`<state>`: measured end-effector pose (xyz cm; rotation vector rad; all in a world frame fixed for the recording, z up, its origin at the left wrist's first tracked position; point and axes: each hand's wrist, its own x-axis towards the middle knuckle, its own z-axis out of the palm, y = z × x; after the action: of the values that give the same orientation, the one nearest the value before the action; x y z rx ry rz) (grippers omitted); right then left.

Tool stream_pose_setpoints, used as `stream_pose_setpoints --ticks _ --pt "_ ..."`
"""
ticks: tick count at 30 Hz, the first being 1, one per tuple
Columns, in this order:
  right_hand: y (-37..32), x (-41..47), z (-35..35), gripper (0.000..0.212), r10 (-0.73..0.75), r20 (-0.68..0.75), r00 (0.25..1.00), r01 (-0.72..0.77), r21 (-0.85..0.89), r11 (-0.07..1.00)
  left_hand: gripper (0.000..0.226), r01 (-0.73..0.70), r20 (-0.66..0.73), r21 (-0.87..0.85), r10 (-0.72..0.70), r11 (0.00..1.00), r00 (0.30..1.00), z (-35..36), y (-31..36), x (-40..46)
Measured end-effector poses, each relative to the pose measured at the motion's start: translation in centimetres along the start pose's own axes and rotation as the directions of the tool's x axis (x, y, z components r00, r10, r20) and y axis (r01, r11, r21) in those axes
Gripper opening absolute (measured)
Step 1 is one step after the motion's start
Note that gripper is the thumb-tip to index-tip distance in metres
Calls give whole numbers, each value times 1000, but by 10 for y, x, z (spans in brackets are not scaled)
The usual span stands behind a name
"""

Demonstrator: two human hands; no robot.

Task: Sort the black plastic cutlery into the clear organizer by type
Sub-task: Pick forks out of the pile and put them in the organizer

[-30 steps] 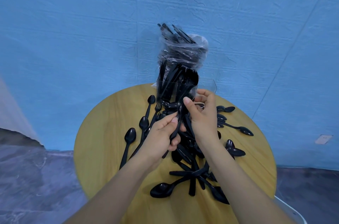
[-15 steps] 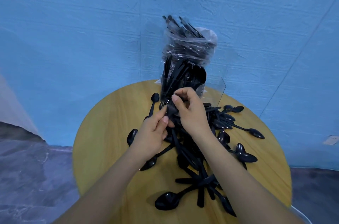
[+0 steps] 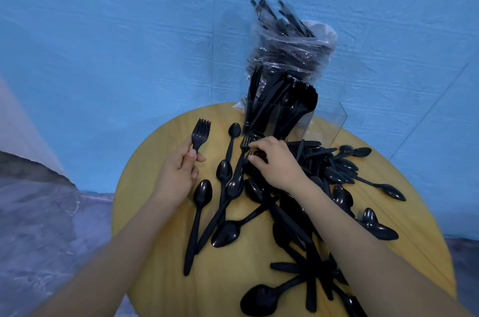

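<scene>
My left hand (image 3: 178,174) grips a stack of black forks (image 3: 200,135) by the handles, tines pointing up, left of the pile. My right hand (image 3: 274,161) reaches into the pile of black cutlery (image 3: 298,202) and pinches a fork (image 3: 243,148) near its head. The clear organizer (image 3: 334,119) stands at the table's far edge; its left compartments hold upright knives and forks. Loose spoons (image 3: 202,194) and knives spread over the round wooden table (image 3: 160,252).
A clear plastic bag (image 3: 293,52) stuffed with black cutlery stands behind the organizer against the blue wall. The table edge curves close on the left and front. Grey floor lies to the left below.
My left hand has drawn away to the left, lifting the forks clear of the pile. My right hand has dropped lower onto the pile in front of the organizer.
</scene>
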<state>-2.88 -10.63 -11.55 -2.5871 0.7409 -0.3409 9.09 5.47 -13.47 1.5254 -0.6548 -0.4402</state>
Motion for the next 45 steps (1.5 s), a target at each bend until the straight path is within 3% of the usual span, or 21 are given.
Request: stream_pose_setpoints --ticks 4,11,17,24,29,32,37,45 --pt "4 -3 2 20 -2 -40 999 -3 -124 992 39 -66 22 37 65 997 998 1 -11 0" --pt "3 6 0 18 12 -175 985 -27 -81 996 44 -84 21 152 82 985 996 2 -20 3" --pt "-4 22 7 32 150 12 989 -140 -292 946 44 -85 20 161 82 983 996 2 -21 3" --pt "4 23 0 13 197 55 979 -200 51 978 45 -85 24 177 82 981 996 2 -22 4" --pt "5 22 -13 8 139 -30 990 -121 336 934 45 -88 26 167 84 982 996 3 -23 4" --pt "0 27 -18 8 136 -66 988 -99 398 912 45 -91 26 167 88 982 996 2 -24 4" --pt "-9 47 -6 10 169 -78 983 -143 265 954 44 -84 20 161 81 983 996 2 -24 5" --pt "-17 70 11 10 174 -105 979 -184 -94 978 45 -88 35 178 82 980 996 2 -25 5"
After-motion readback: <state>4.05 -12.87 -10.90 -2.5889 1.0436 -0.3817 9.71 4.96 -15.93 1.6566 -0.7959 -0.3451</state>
